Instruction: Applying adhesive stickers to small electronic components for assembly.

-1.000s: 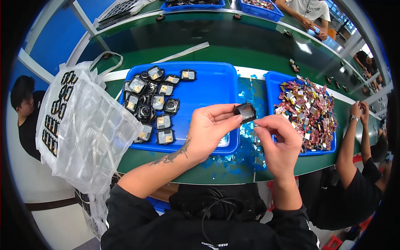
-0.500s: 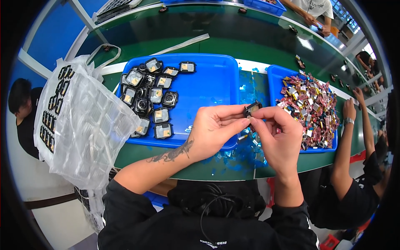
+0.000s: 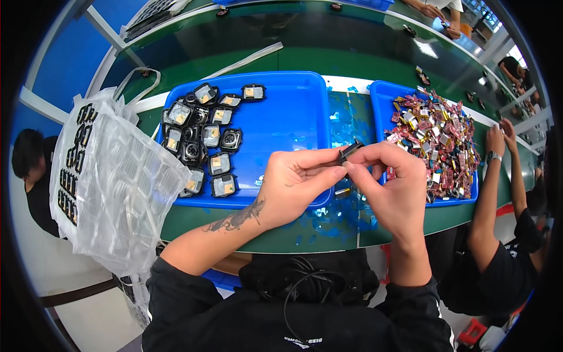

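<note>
Between both hands, above the gap between two blue trays, is a small black watch case (image 3: 350,151), tilted nearly edge-on. My left hand (image 3: 293,185) pinches its left side with thumb and index finger. My right hand (image 3: 390,185) closes on its right side, thumb and index finger against it; whether another small part is in those fingers is hidden. The left blue tray (image 3: 287,135) holds several similar watch cases (image 3: 223,185), clustered at its left side. The right blue tray (image 3: 381,105) is heaped with small circuit boards and battery cells (image 3: 437,146).
Blue film scraps (image 3: 319,220) lie on the green table (image 3: 234,226), with a small cylindrical part (image 3: 342,193) below my hands. Clear plastic bags of black trays (image 3: 111,193) stand at left. A conveyor (image 3: 352,53) runs behind. A co-worker's arms (image 3: 489,182) reach in at right.
The watch case has turned from showing its open face to nearly edge-on. Both hands still grip it. The whole view has shifted slightly.
</note>
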Available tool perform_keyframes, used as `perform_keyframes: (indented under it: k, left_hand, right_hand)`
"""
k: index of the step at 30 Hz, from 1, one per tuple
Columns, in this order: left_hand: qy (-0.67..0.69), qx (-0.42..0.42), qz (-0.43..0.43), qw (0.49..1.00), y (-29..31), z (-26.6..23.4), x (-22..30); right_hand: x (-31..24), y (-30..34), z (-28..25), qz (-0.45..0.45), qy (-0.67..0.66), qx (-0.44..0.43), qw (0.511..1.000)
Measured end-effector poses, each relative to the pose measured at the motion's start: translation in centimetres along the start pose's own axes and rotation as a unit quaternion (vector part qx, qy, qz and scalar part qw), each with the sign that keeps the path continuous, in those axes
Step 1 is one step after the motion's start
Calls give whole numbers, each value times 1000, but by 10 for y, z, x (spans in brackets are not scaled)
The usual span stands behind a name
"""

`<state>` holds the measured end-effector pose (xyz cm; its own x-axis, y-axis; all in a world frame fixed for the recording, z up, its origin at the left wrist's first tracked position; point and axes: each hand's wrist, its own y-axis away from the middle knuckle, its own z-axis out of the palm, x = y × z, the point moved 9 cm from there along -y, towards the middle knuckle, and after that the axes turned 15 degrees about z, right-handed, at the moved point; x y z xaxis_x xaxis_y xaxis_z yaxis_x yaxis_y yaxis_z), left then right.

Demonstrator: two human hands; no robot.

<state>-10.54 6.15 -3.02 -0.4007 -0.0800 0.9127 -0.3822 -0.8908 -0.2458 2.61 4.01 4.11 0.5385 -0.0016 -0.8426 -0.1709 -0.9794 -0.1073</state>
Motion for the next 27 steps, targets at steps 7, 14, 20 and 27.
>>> perform_keyframes:
  k: [7, 14, 20, 27]
  left_hand:
    - [-14, -3, 19, 1000, 5, 1, 7]
    - [37, 10, 28, 999, -3, -2, 3]
    - [84, 84, 59, 991, -8, -15, 6]
    - [-341, -133, 252, 896, -5, 13, 54]
  right_hand:
    - [1, 2, -2, -12, -52, 0, 999]
    - [4, -1, -2, -44, -68, 46, 996]
    - [33, 9, 13, 109, -268, -90, 953]
    - [39, 13, 13, 102, -320, -113, 935]
